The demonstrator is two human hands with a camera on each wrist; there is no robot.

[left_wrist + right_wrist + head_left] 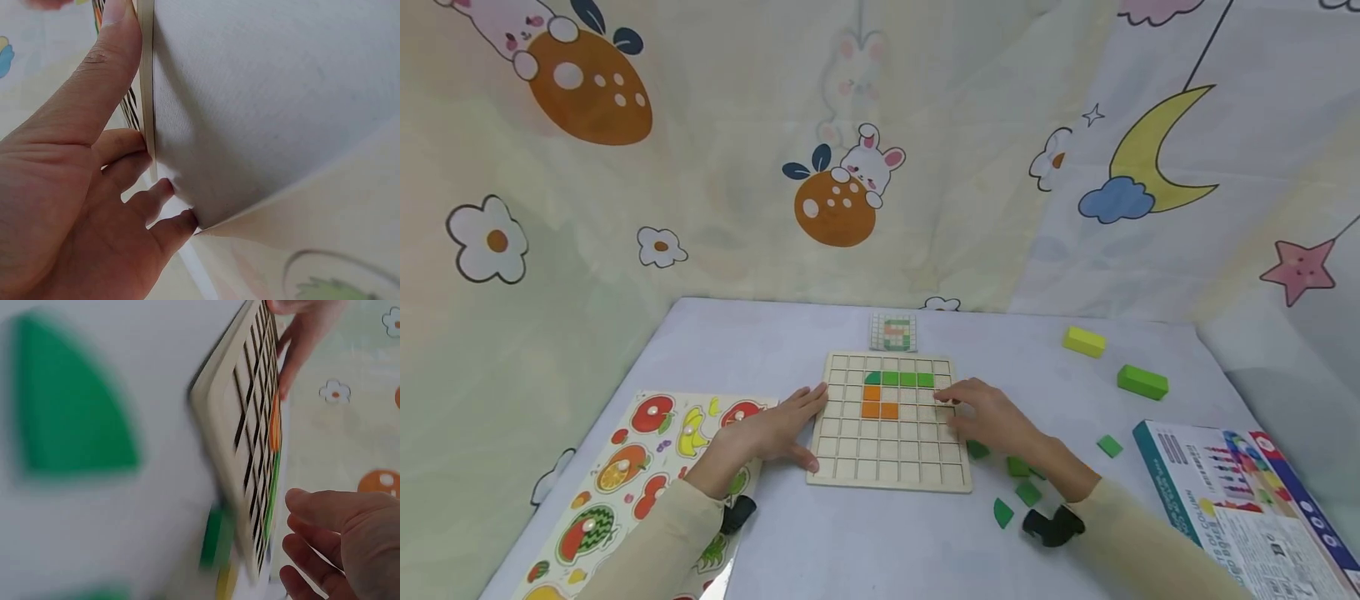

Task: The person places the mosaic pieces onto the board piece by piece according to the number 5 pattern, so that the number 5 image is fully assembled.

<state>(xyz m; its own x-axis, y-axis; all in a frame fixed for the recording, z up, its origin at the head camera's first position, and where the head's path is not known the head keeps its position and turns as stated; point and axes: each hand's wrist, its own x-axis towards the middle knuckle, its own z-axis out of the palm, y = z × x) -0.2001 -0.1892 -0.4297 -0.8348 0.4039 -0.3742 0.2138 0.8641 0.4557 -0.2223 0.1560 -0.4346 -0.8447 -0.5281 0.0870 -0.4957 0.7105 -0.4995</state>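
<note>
Long sleeves both arms, pale cream to beige, left sleeve (658,546) and right sleeve (1157,546) matching in plain solid colour, cuffs ending near the wrist so left hand (767,429) and right hand (996,417) are bare. Matte black gear at each cuff: left block (738,515) is small and compact with rounded corners, right block (1054,527) looks wider and lumpier with a notched top edge, fine detail too small to read. Left thumb (94,87) up close: short nail, creased knuckle.
</note>
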